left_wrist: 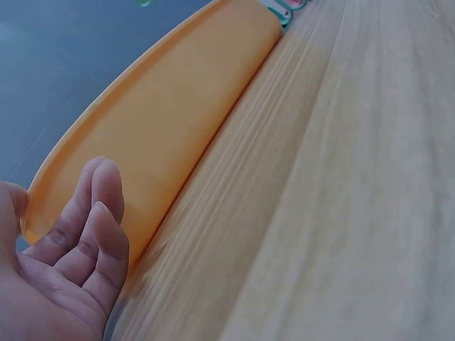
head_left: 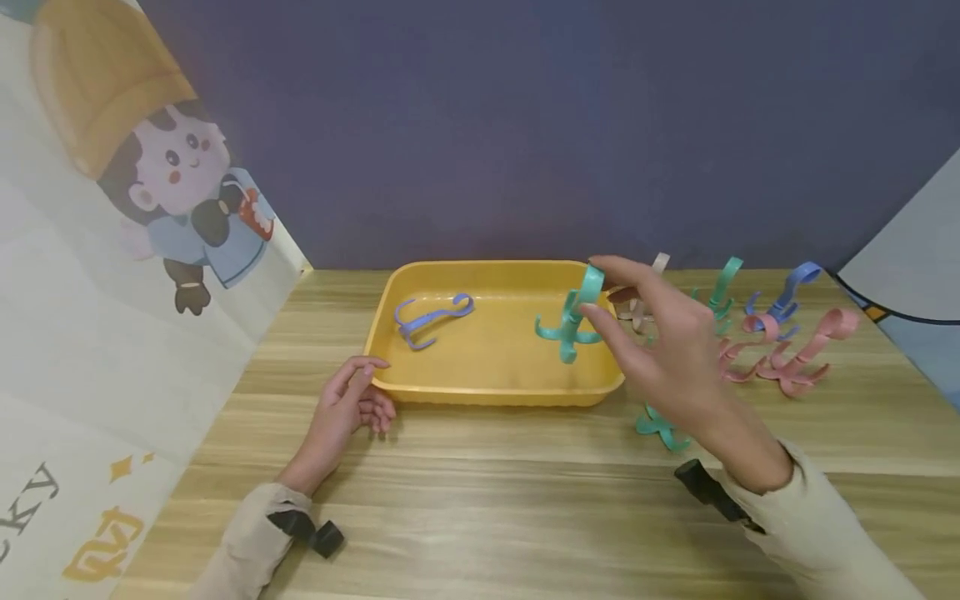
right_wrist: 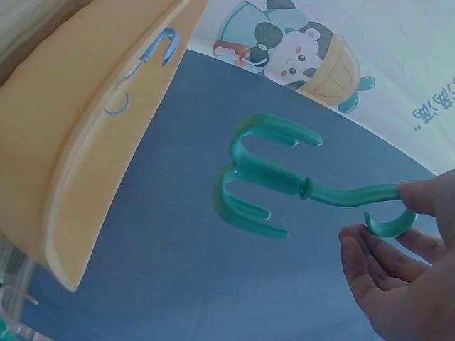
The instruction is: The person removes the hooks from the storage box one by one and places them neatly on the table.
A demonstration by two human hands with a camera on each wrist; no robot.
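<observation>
A green multi-prong hook point(head_left: 569, 327) hangs above the right side of the yellow tray point(head_left: 487, 393), prongs downward. My right hand point(head_left: 667, 350) pinches it by its curled top between thumb and fingers. The right wrist view shows the same green hook point(right_wrist: 270, 174) with its prongs pointing away from the palm. At the tray's near left corner, my left hand point(head_left: 345, 408) holds the rim, thumb and index finger at the edge and the other fingers loosely bent outside the wall. Inside the tray, at its left, lies a blue-purple hook point(head_left: 431, 319).
Right of the tray stand several more hooks: a pink one point(head_left: 806, 354), a blue one point(head_left: 787, 296), a green one point(head_left: 723, 287) and a beige one point(head_left: 639, 312) partly behind my hand. Another green hook point(head_left: 660, 429) is under my right wrist. A dark wall panel point(head_left: 525, 125) rises behind the table.
</observation>
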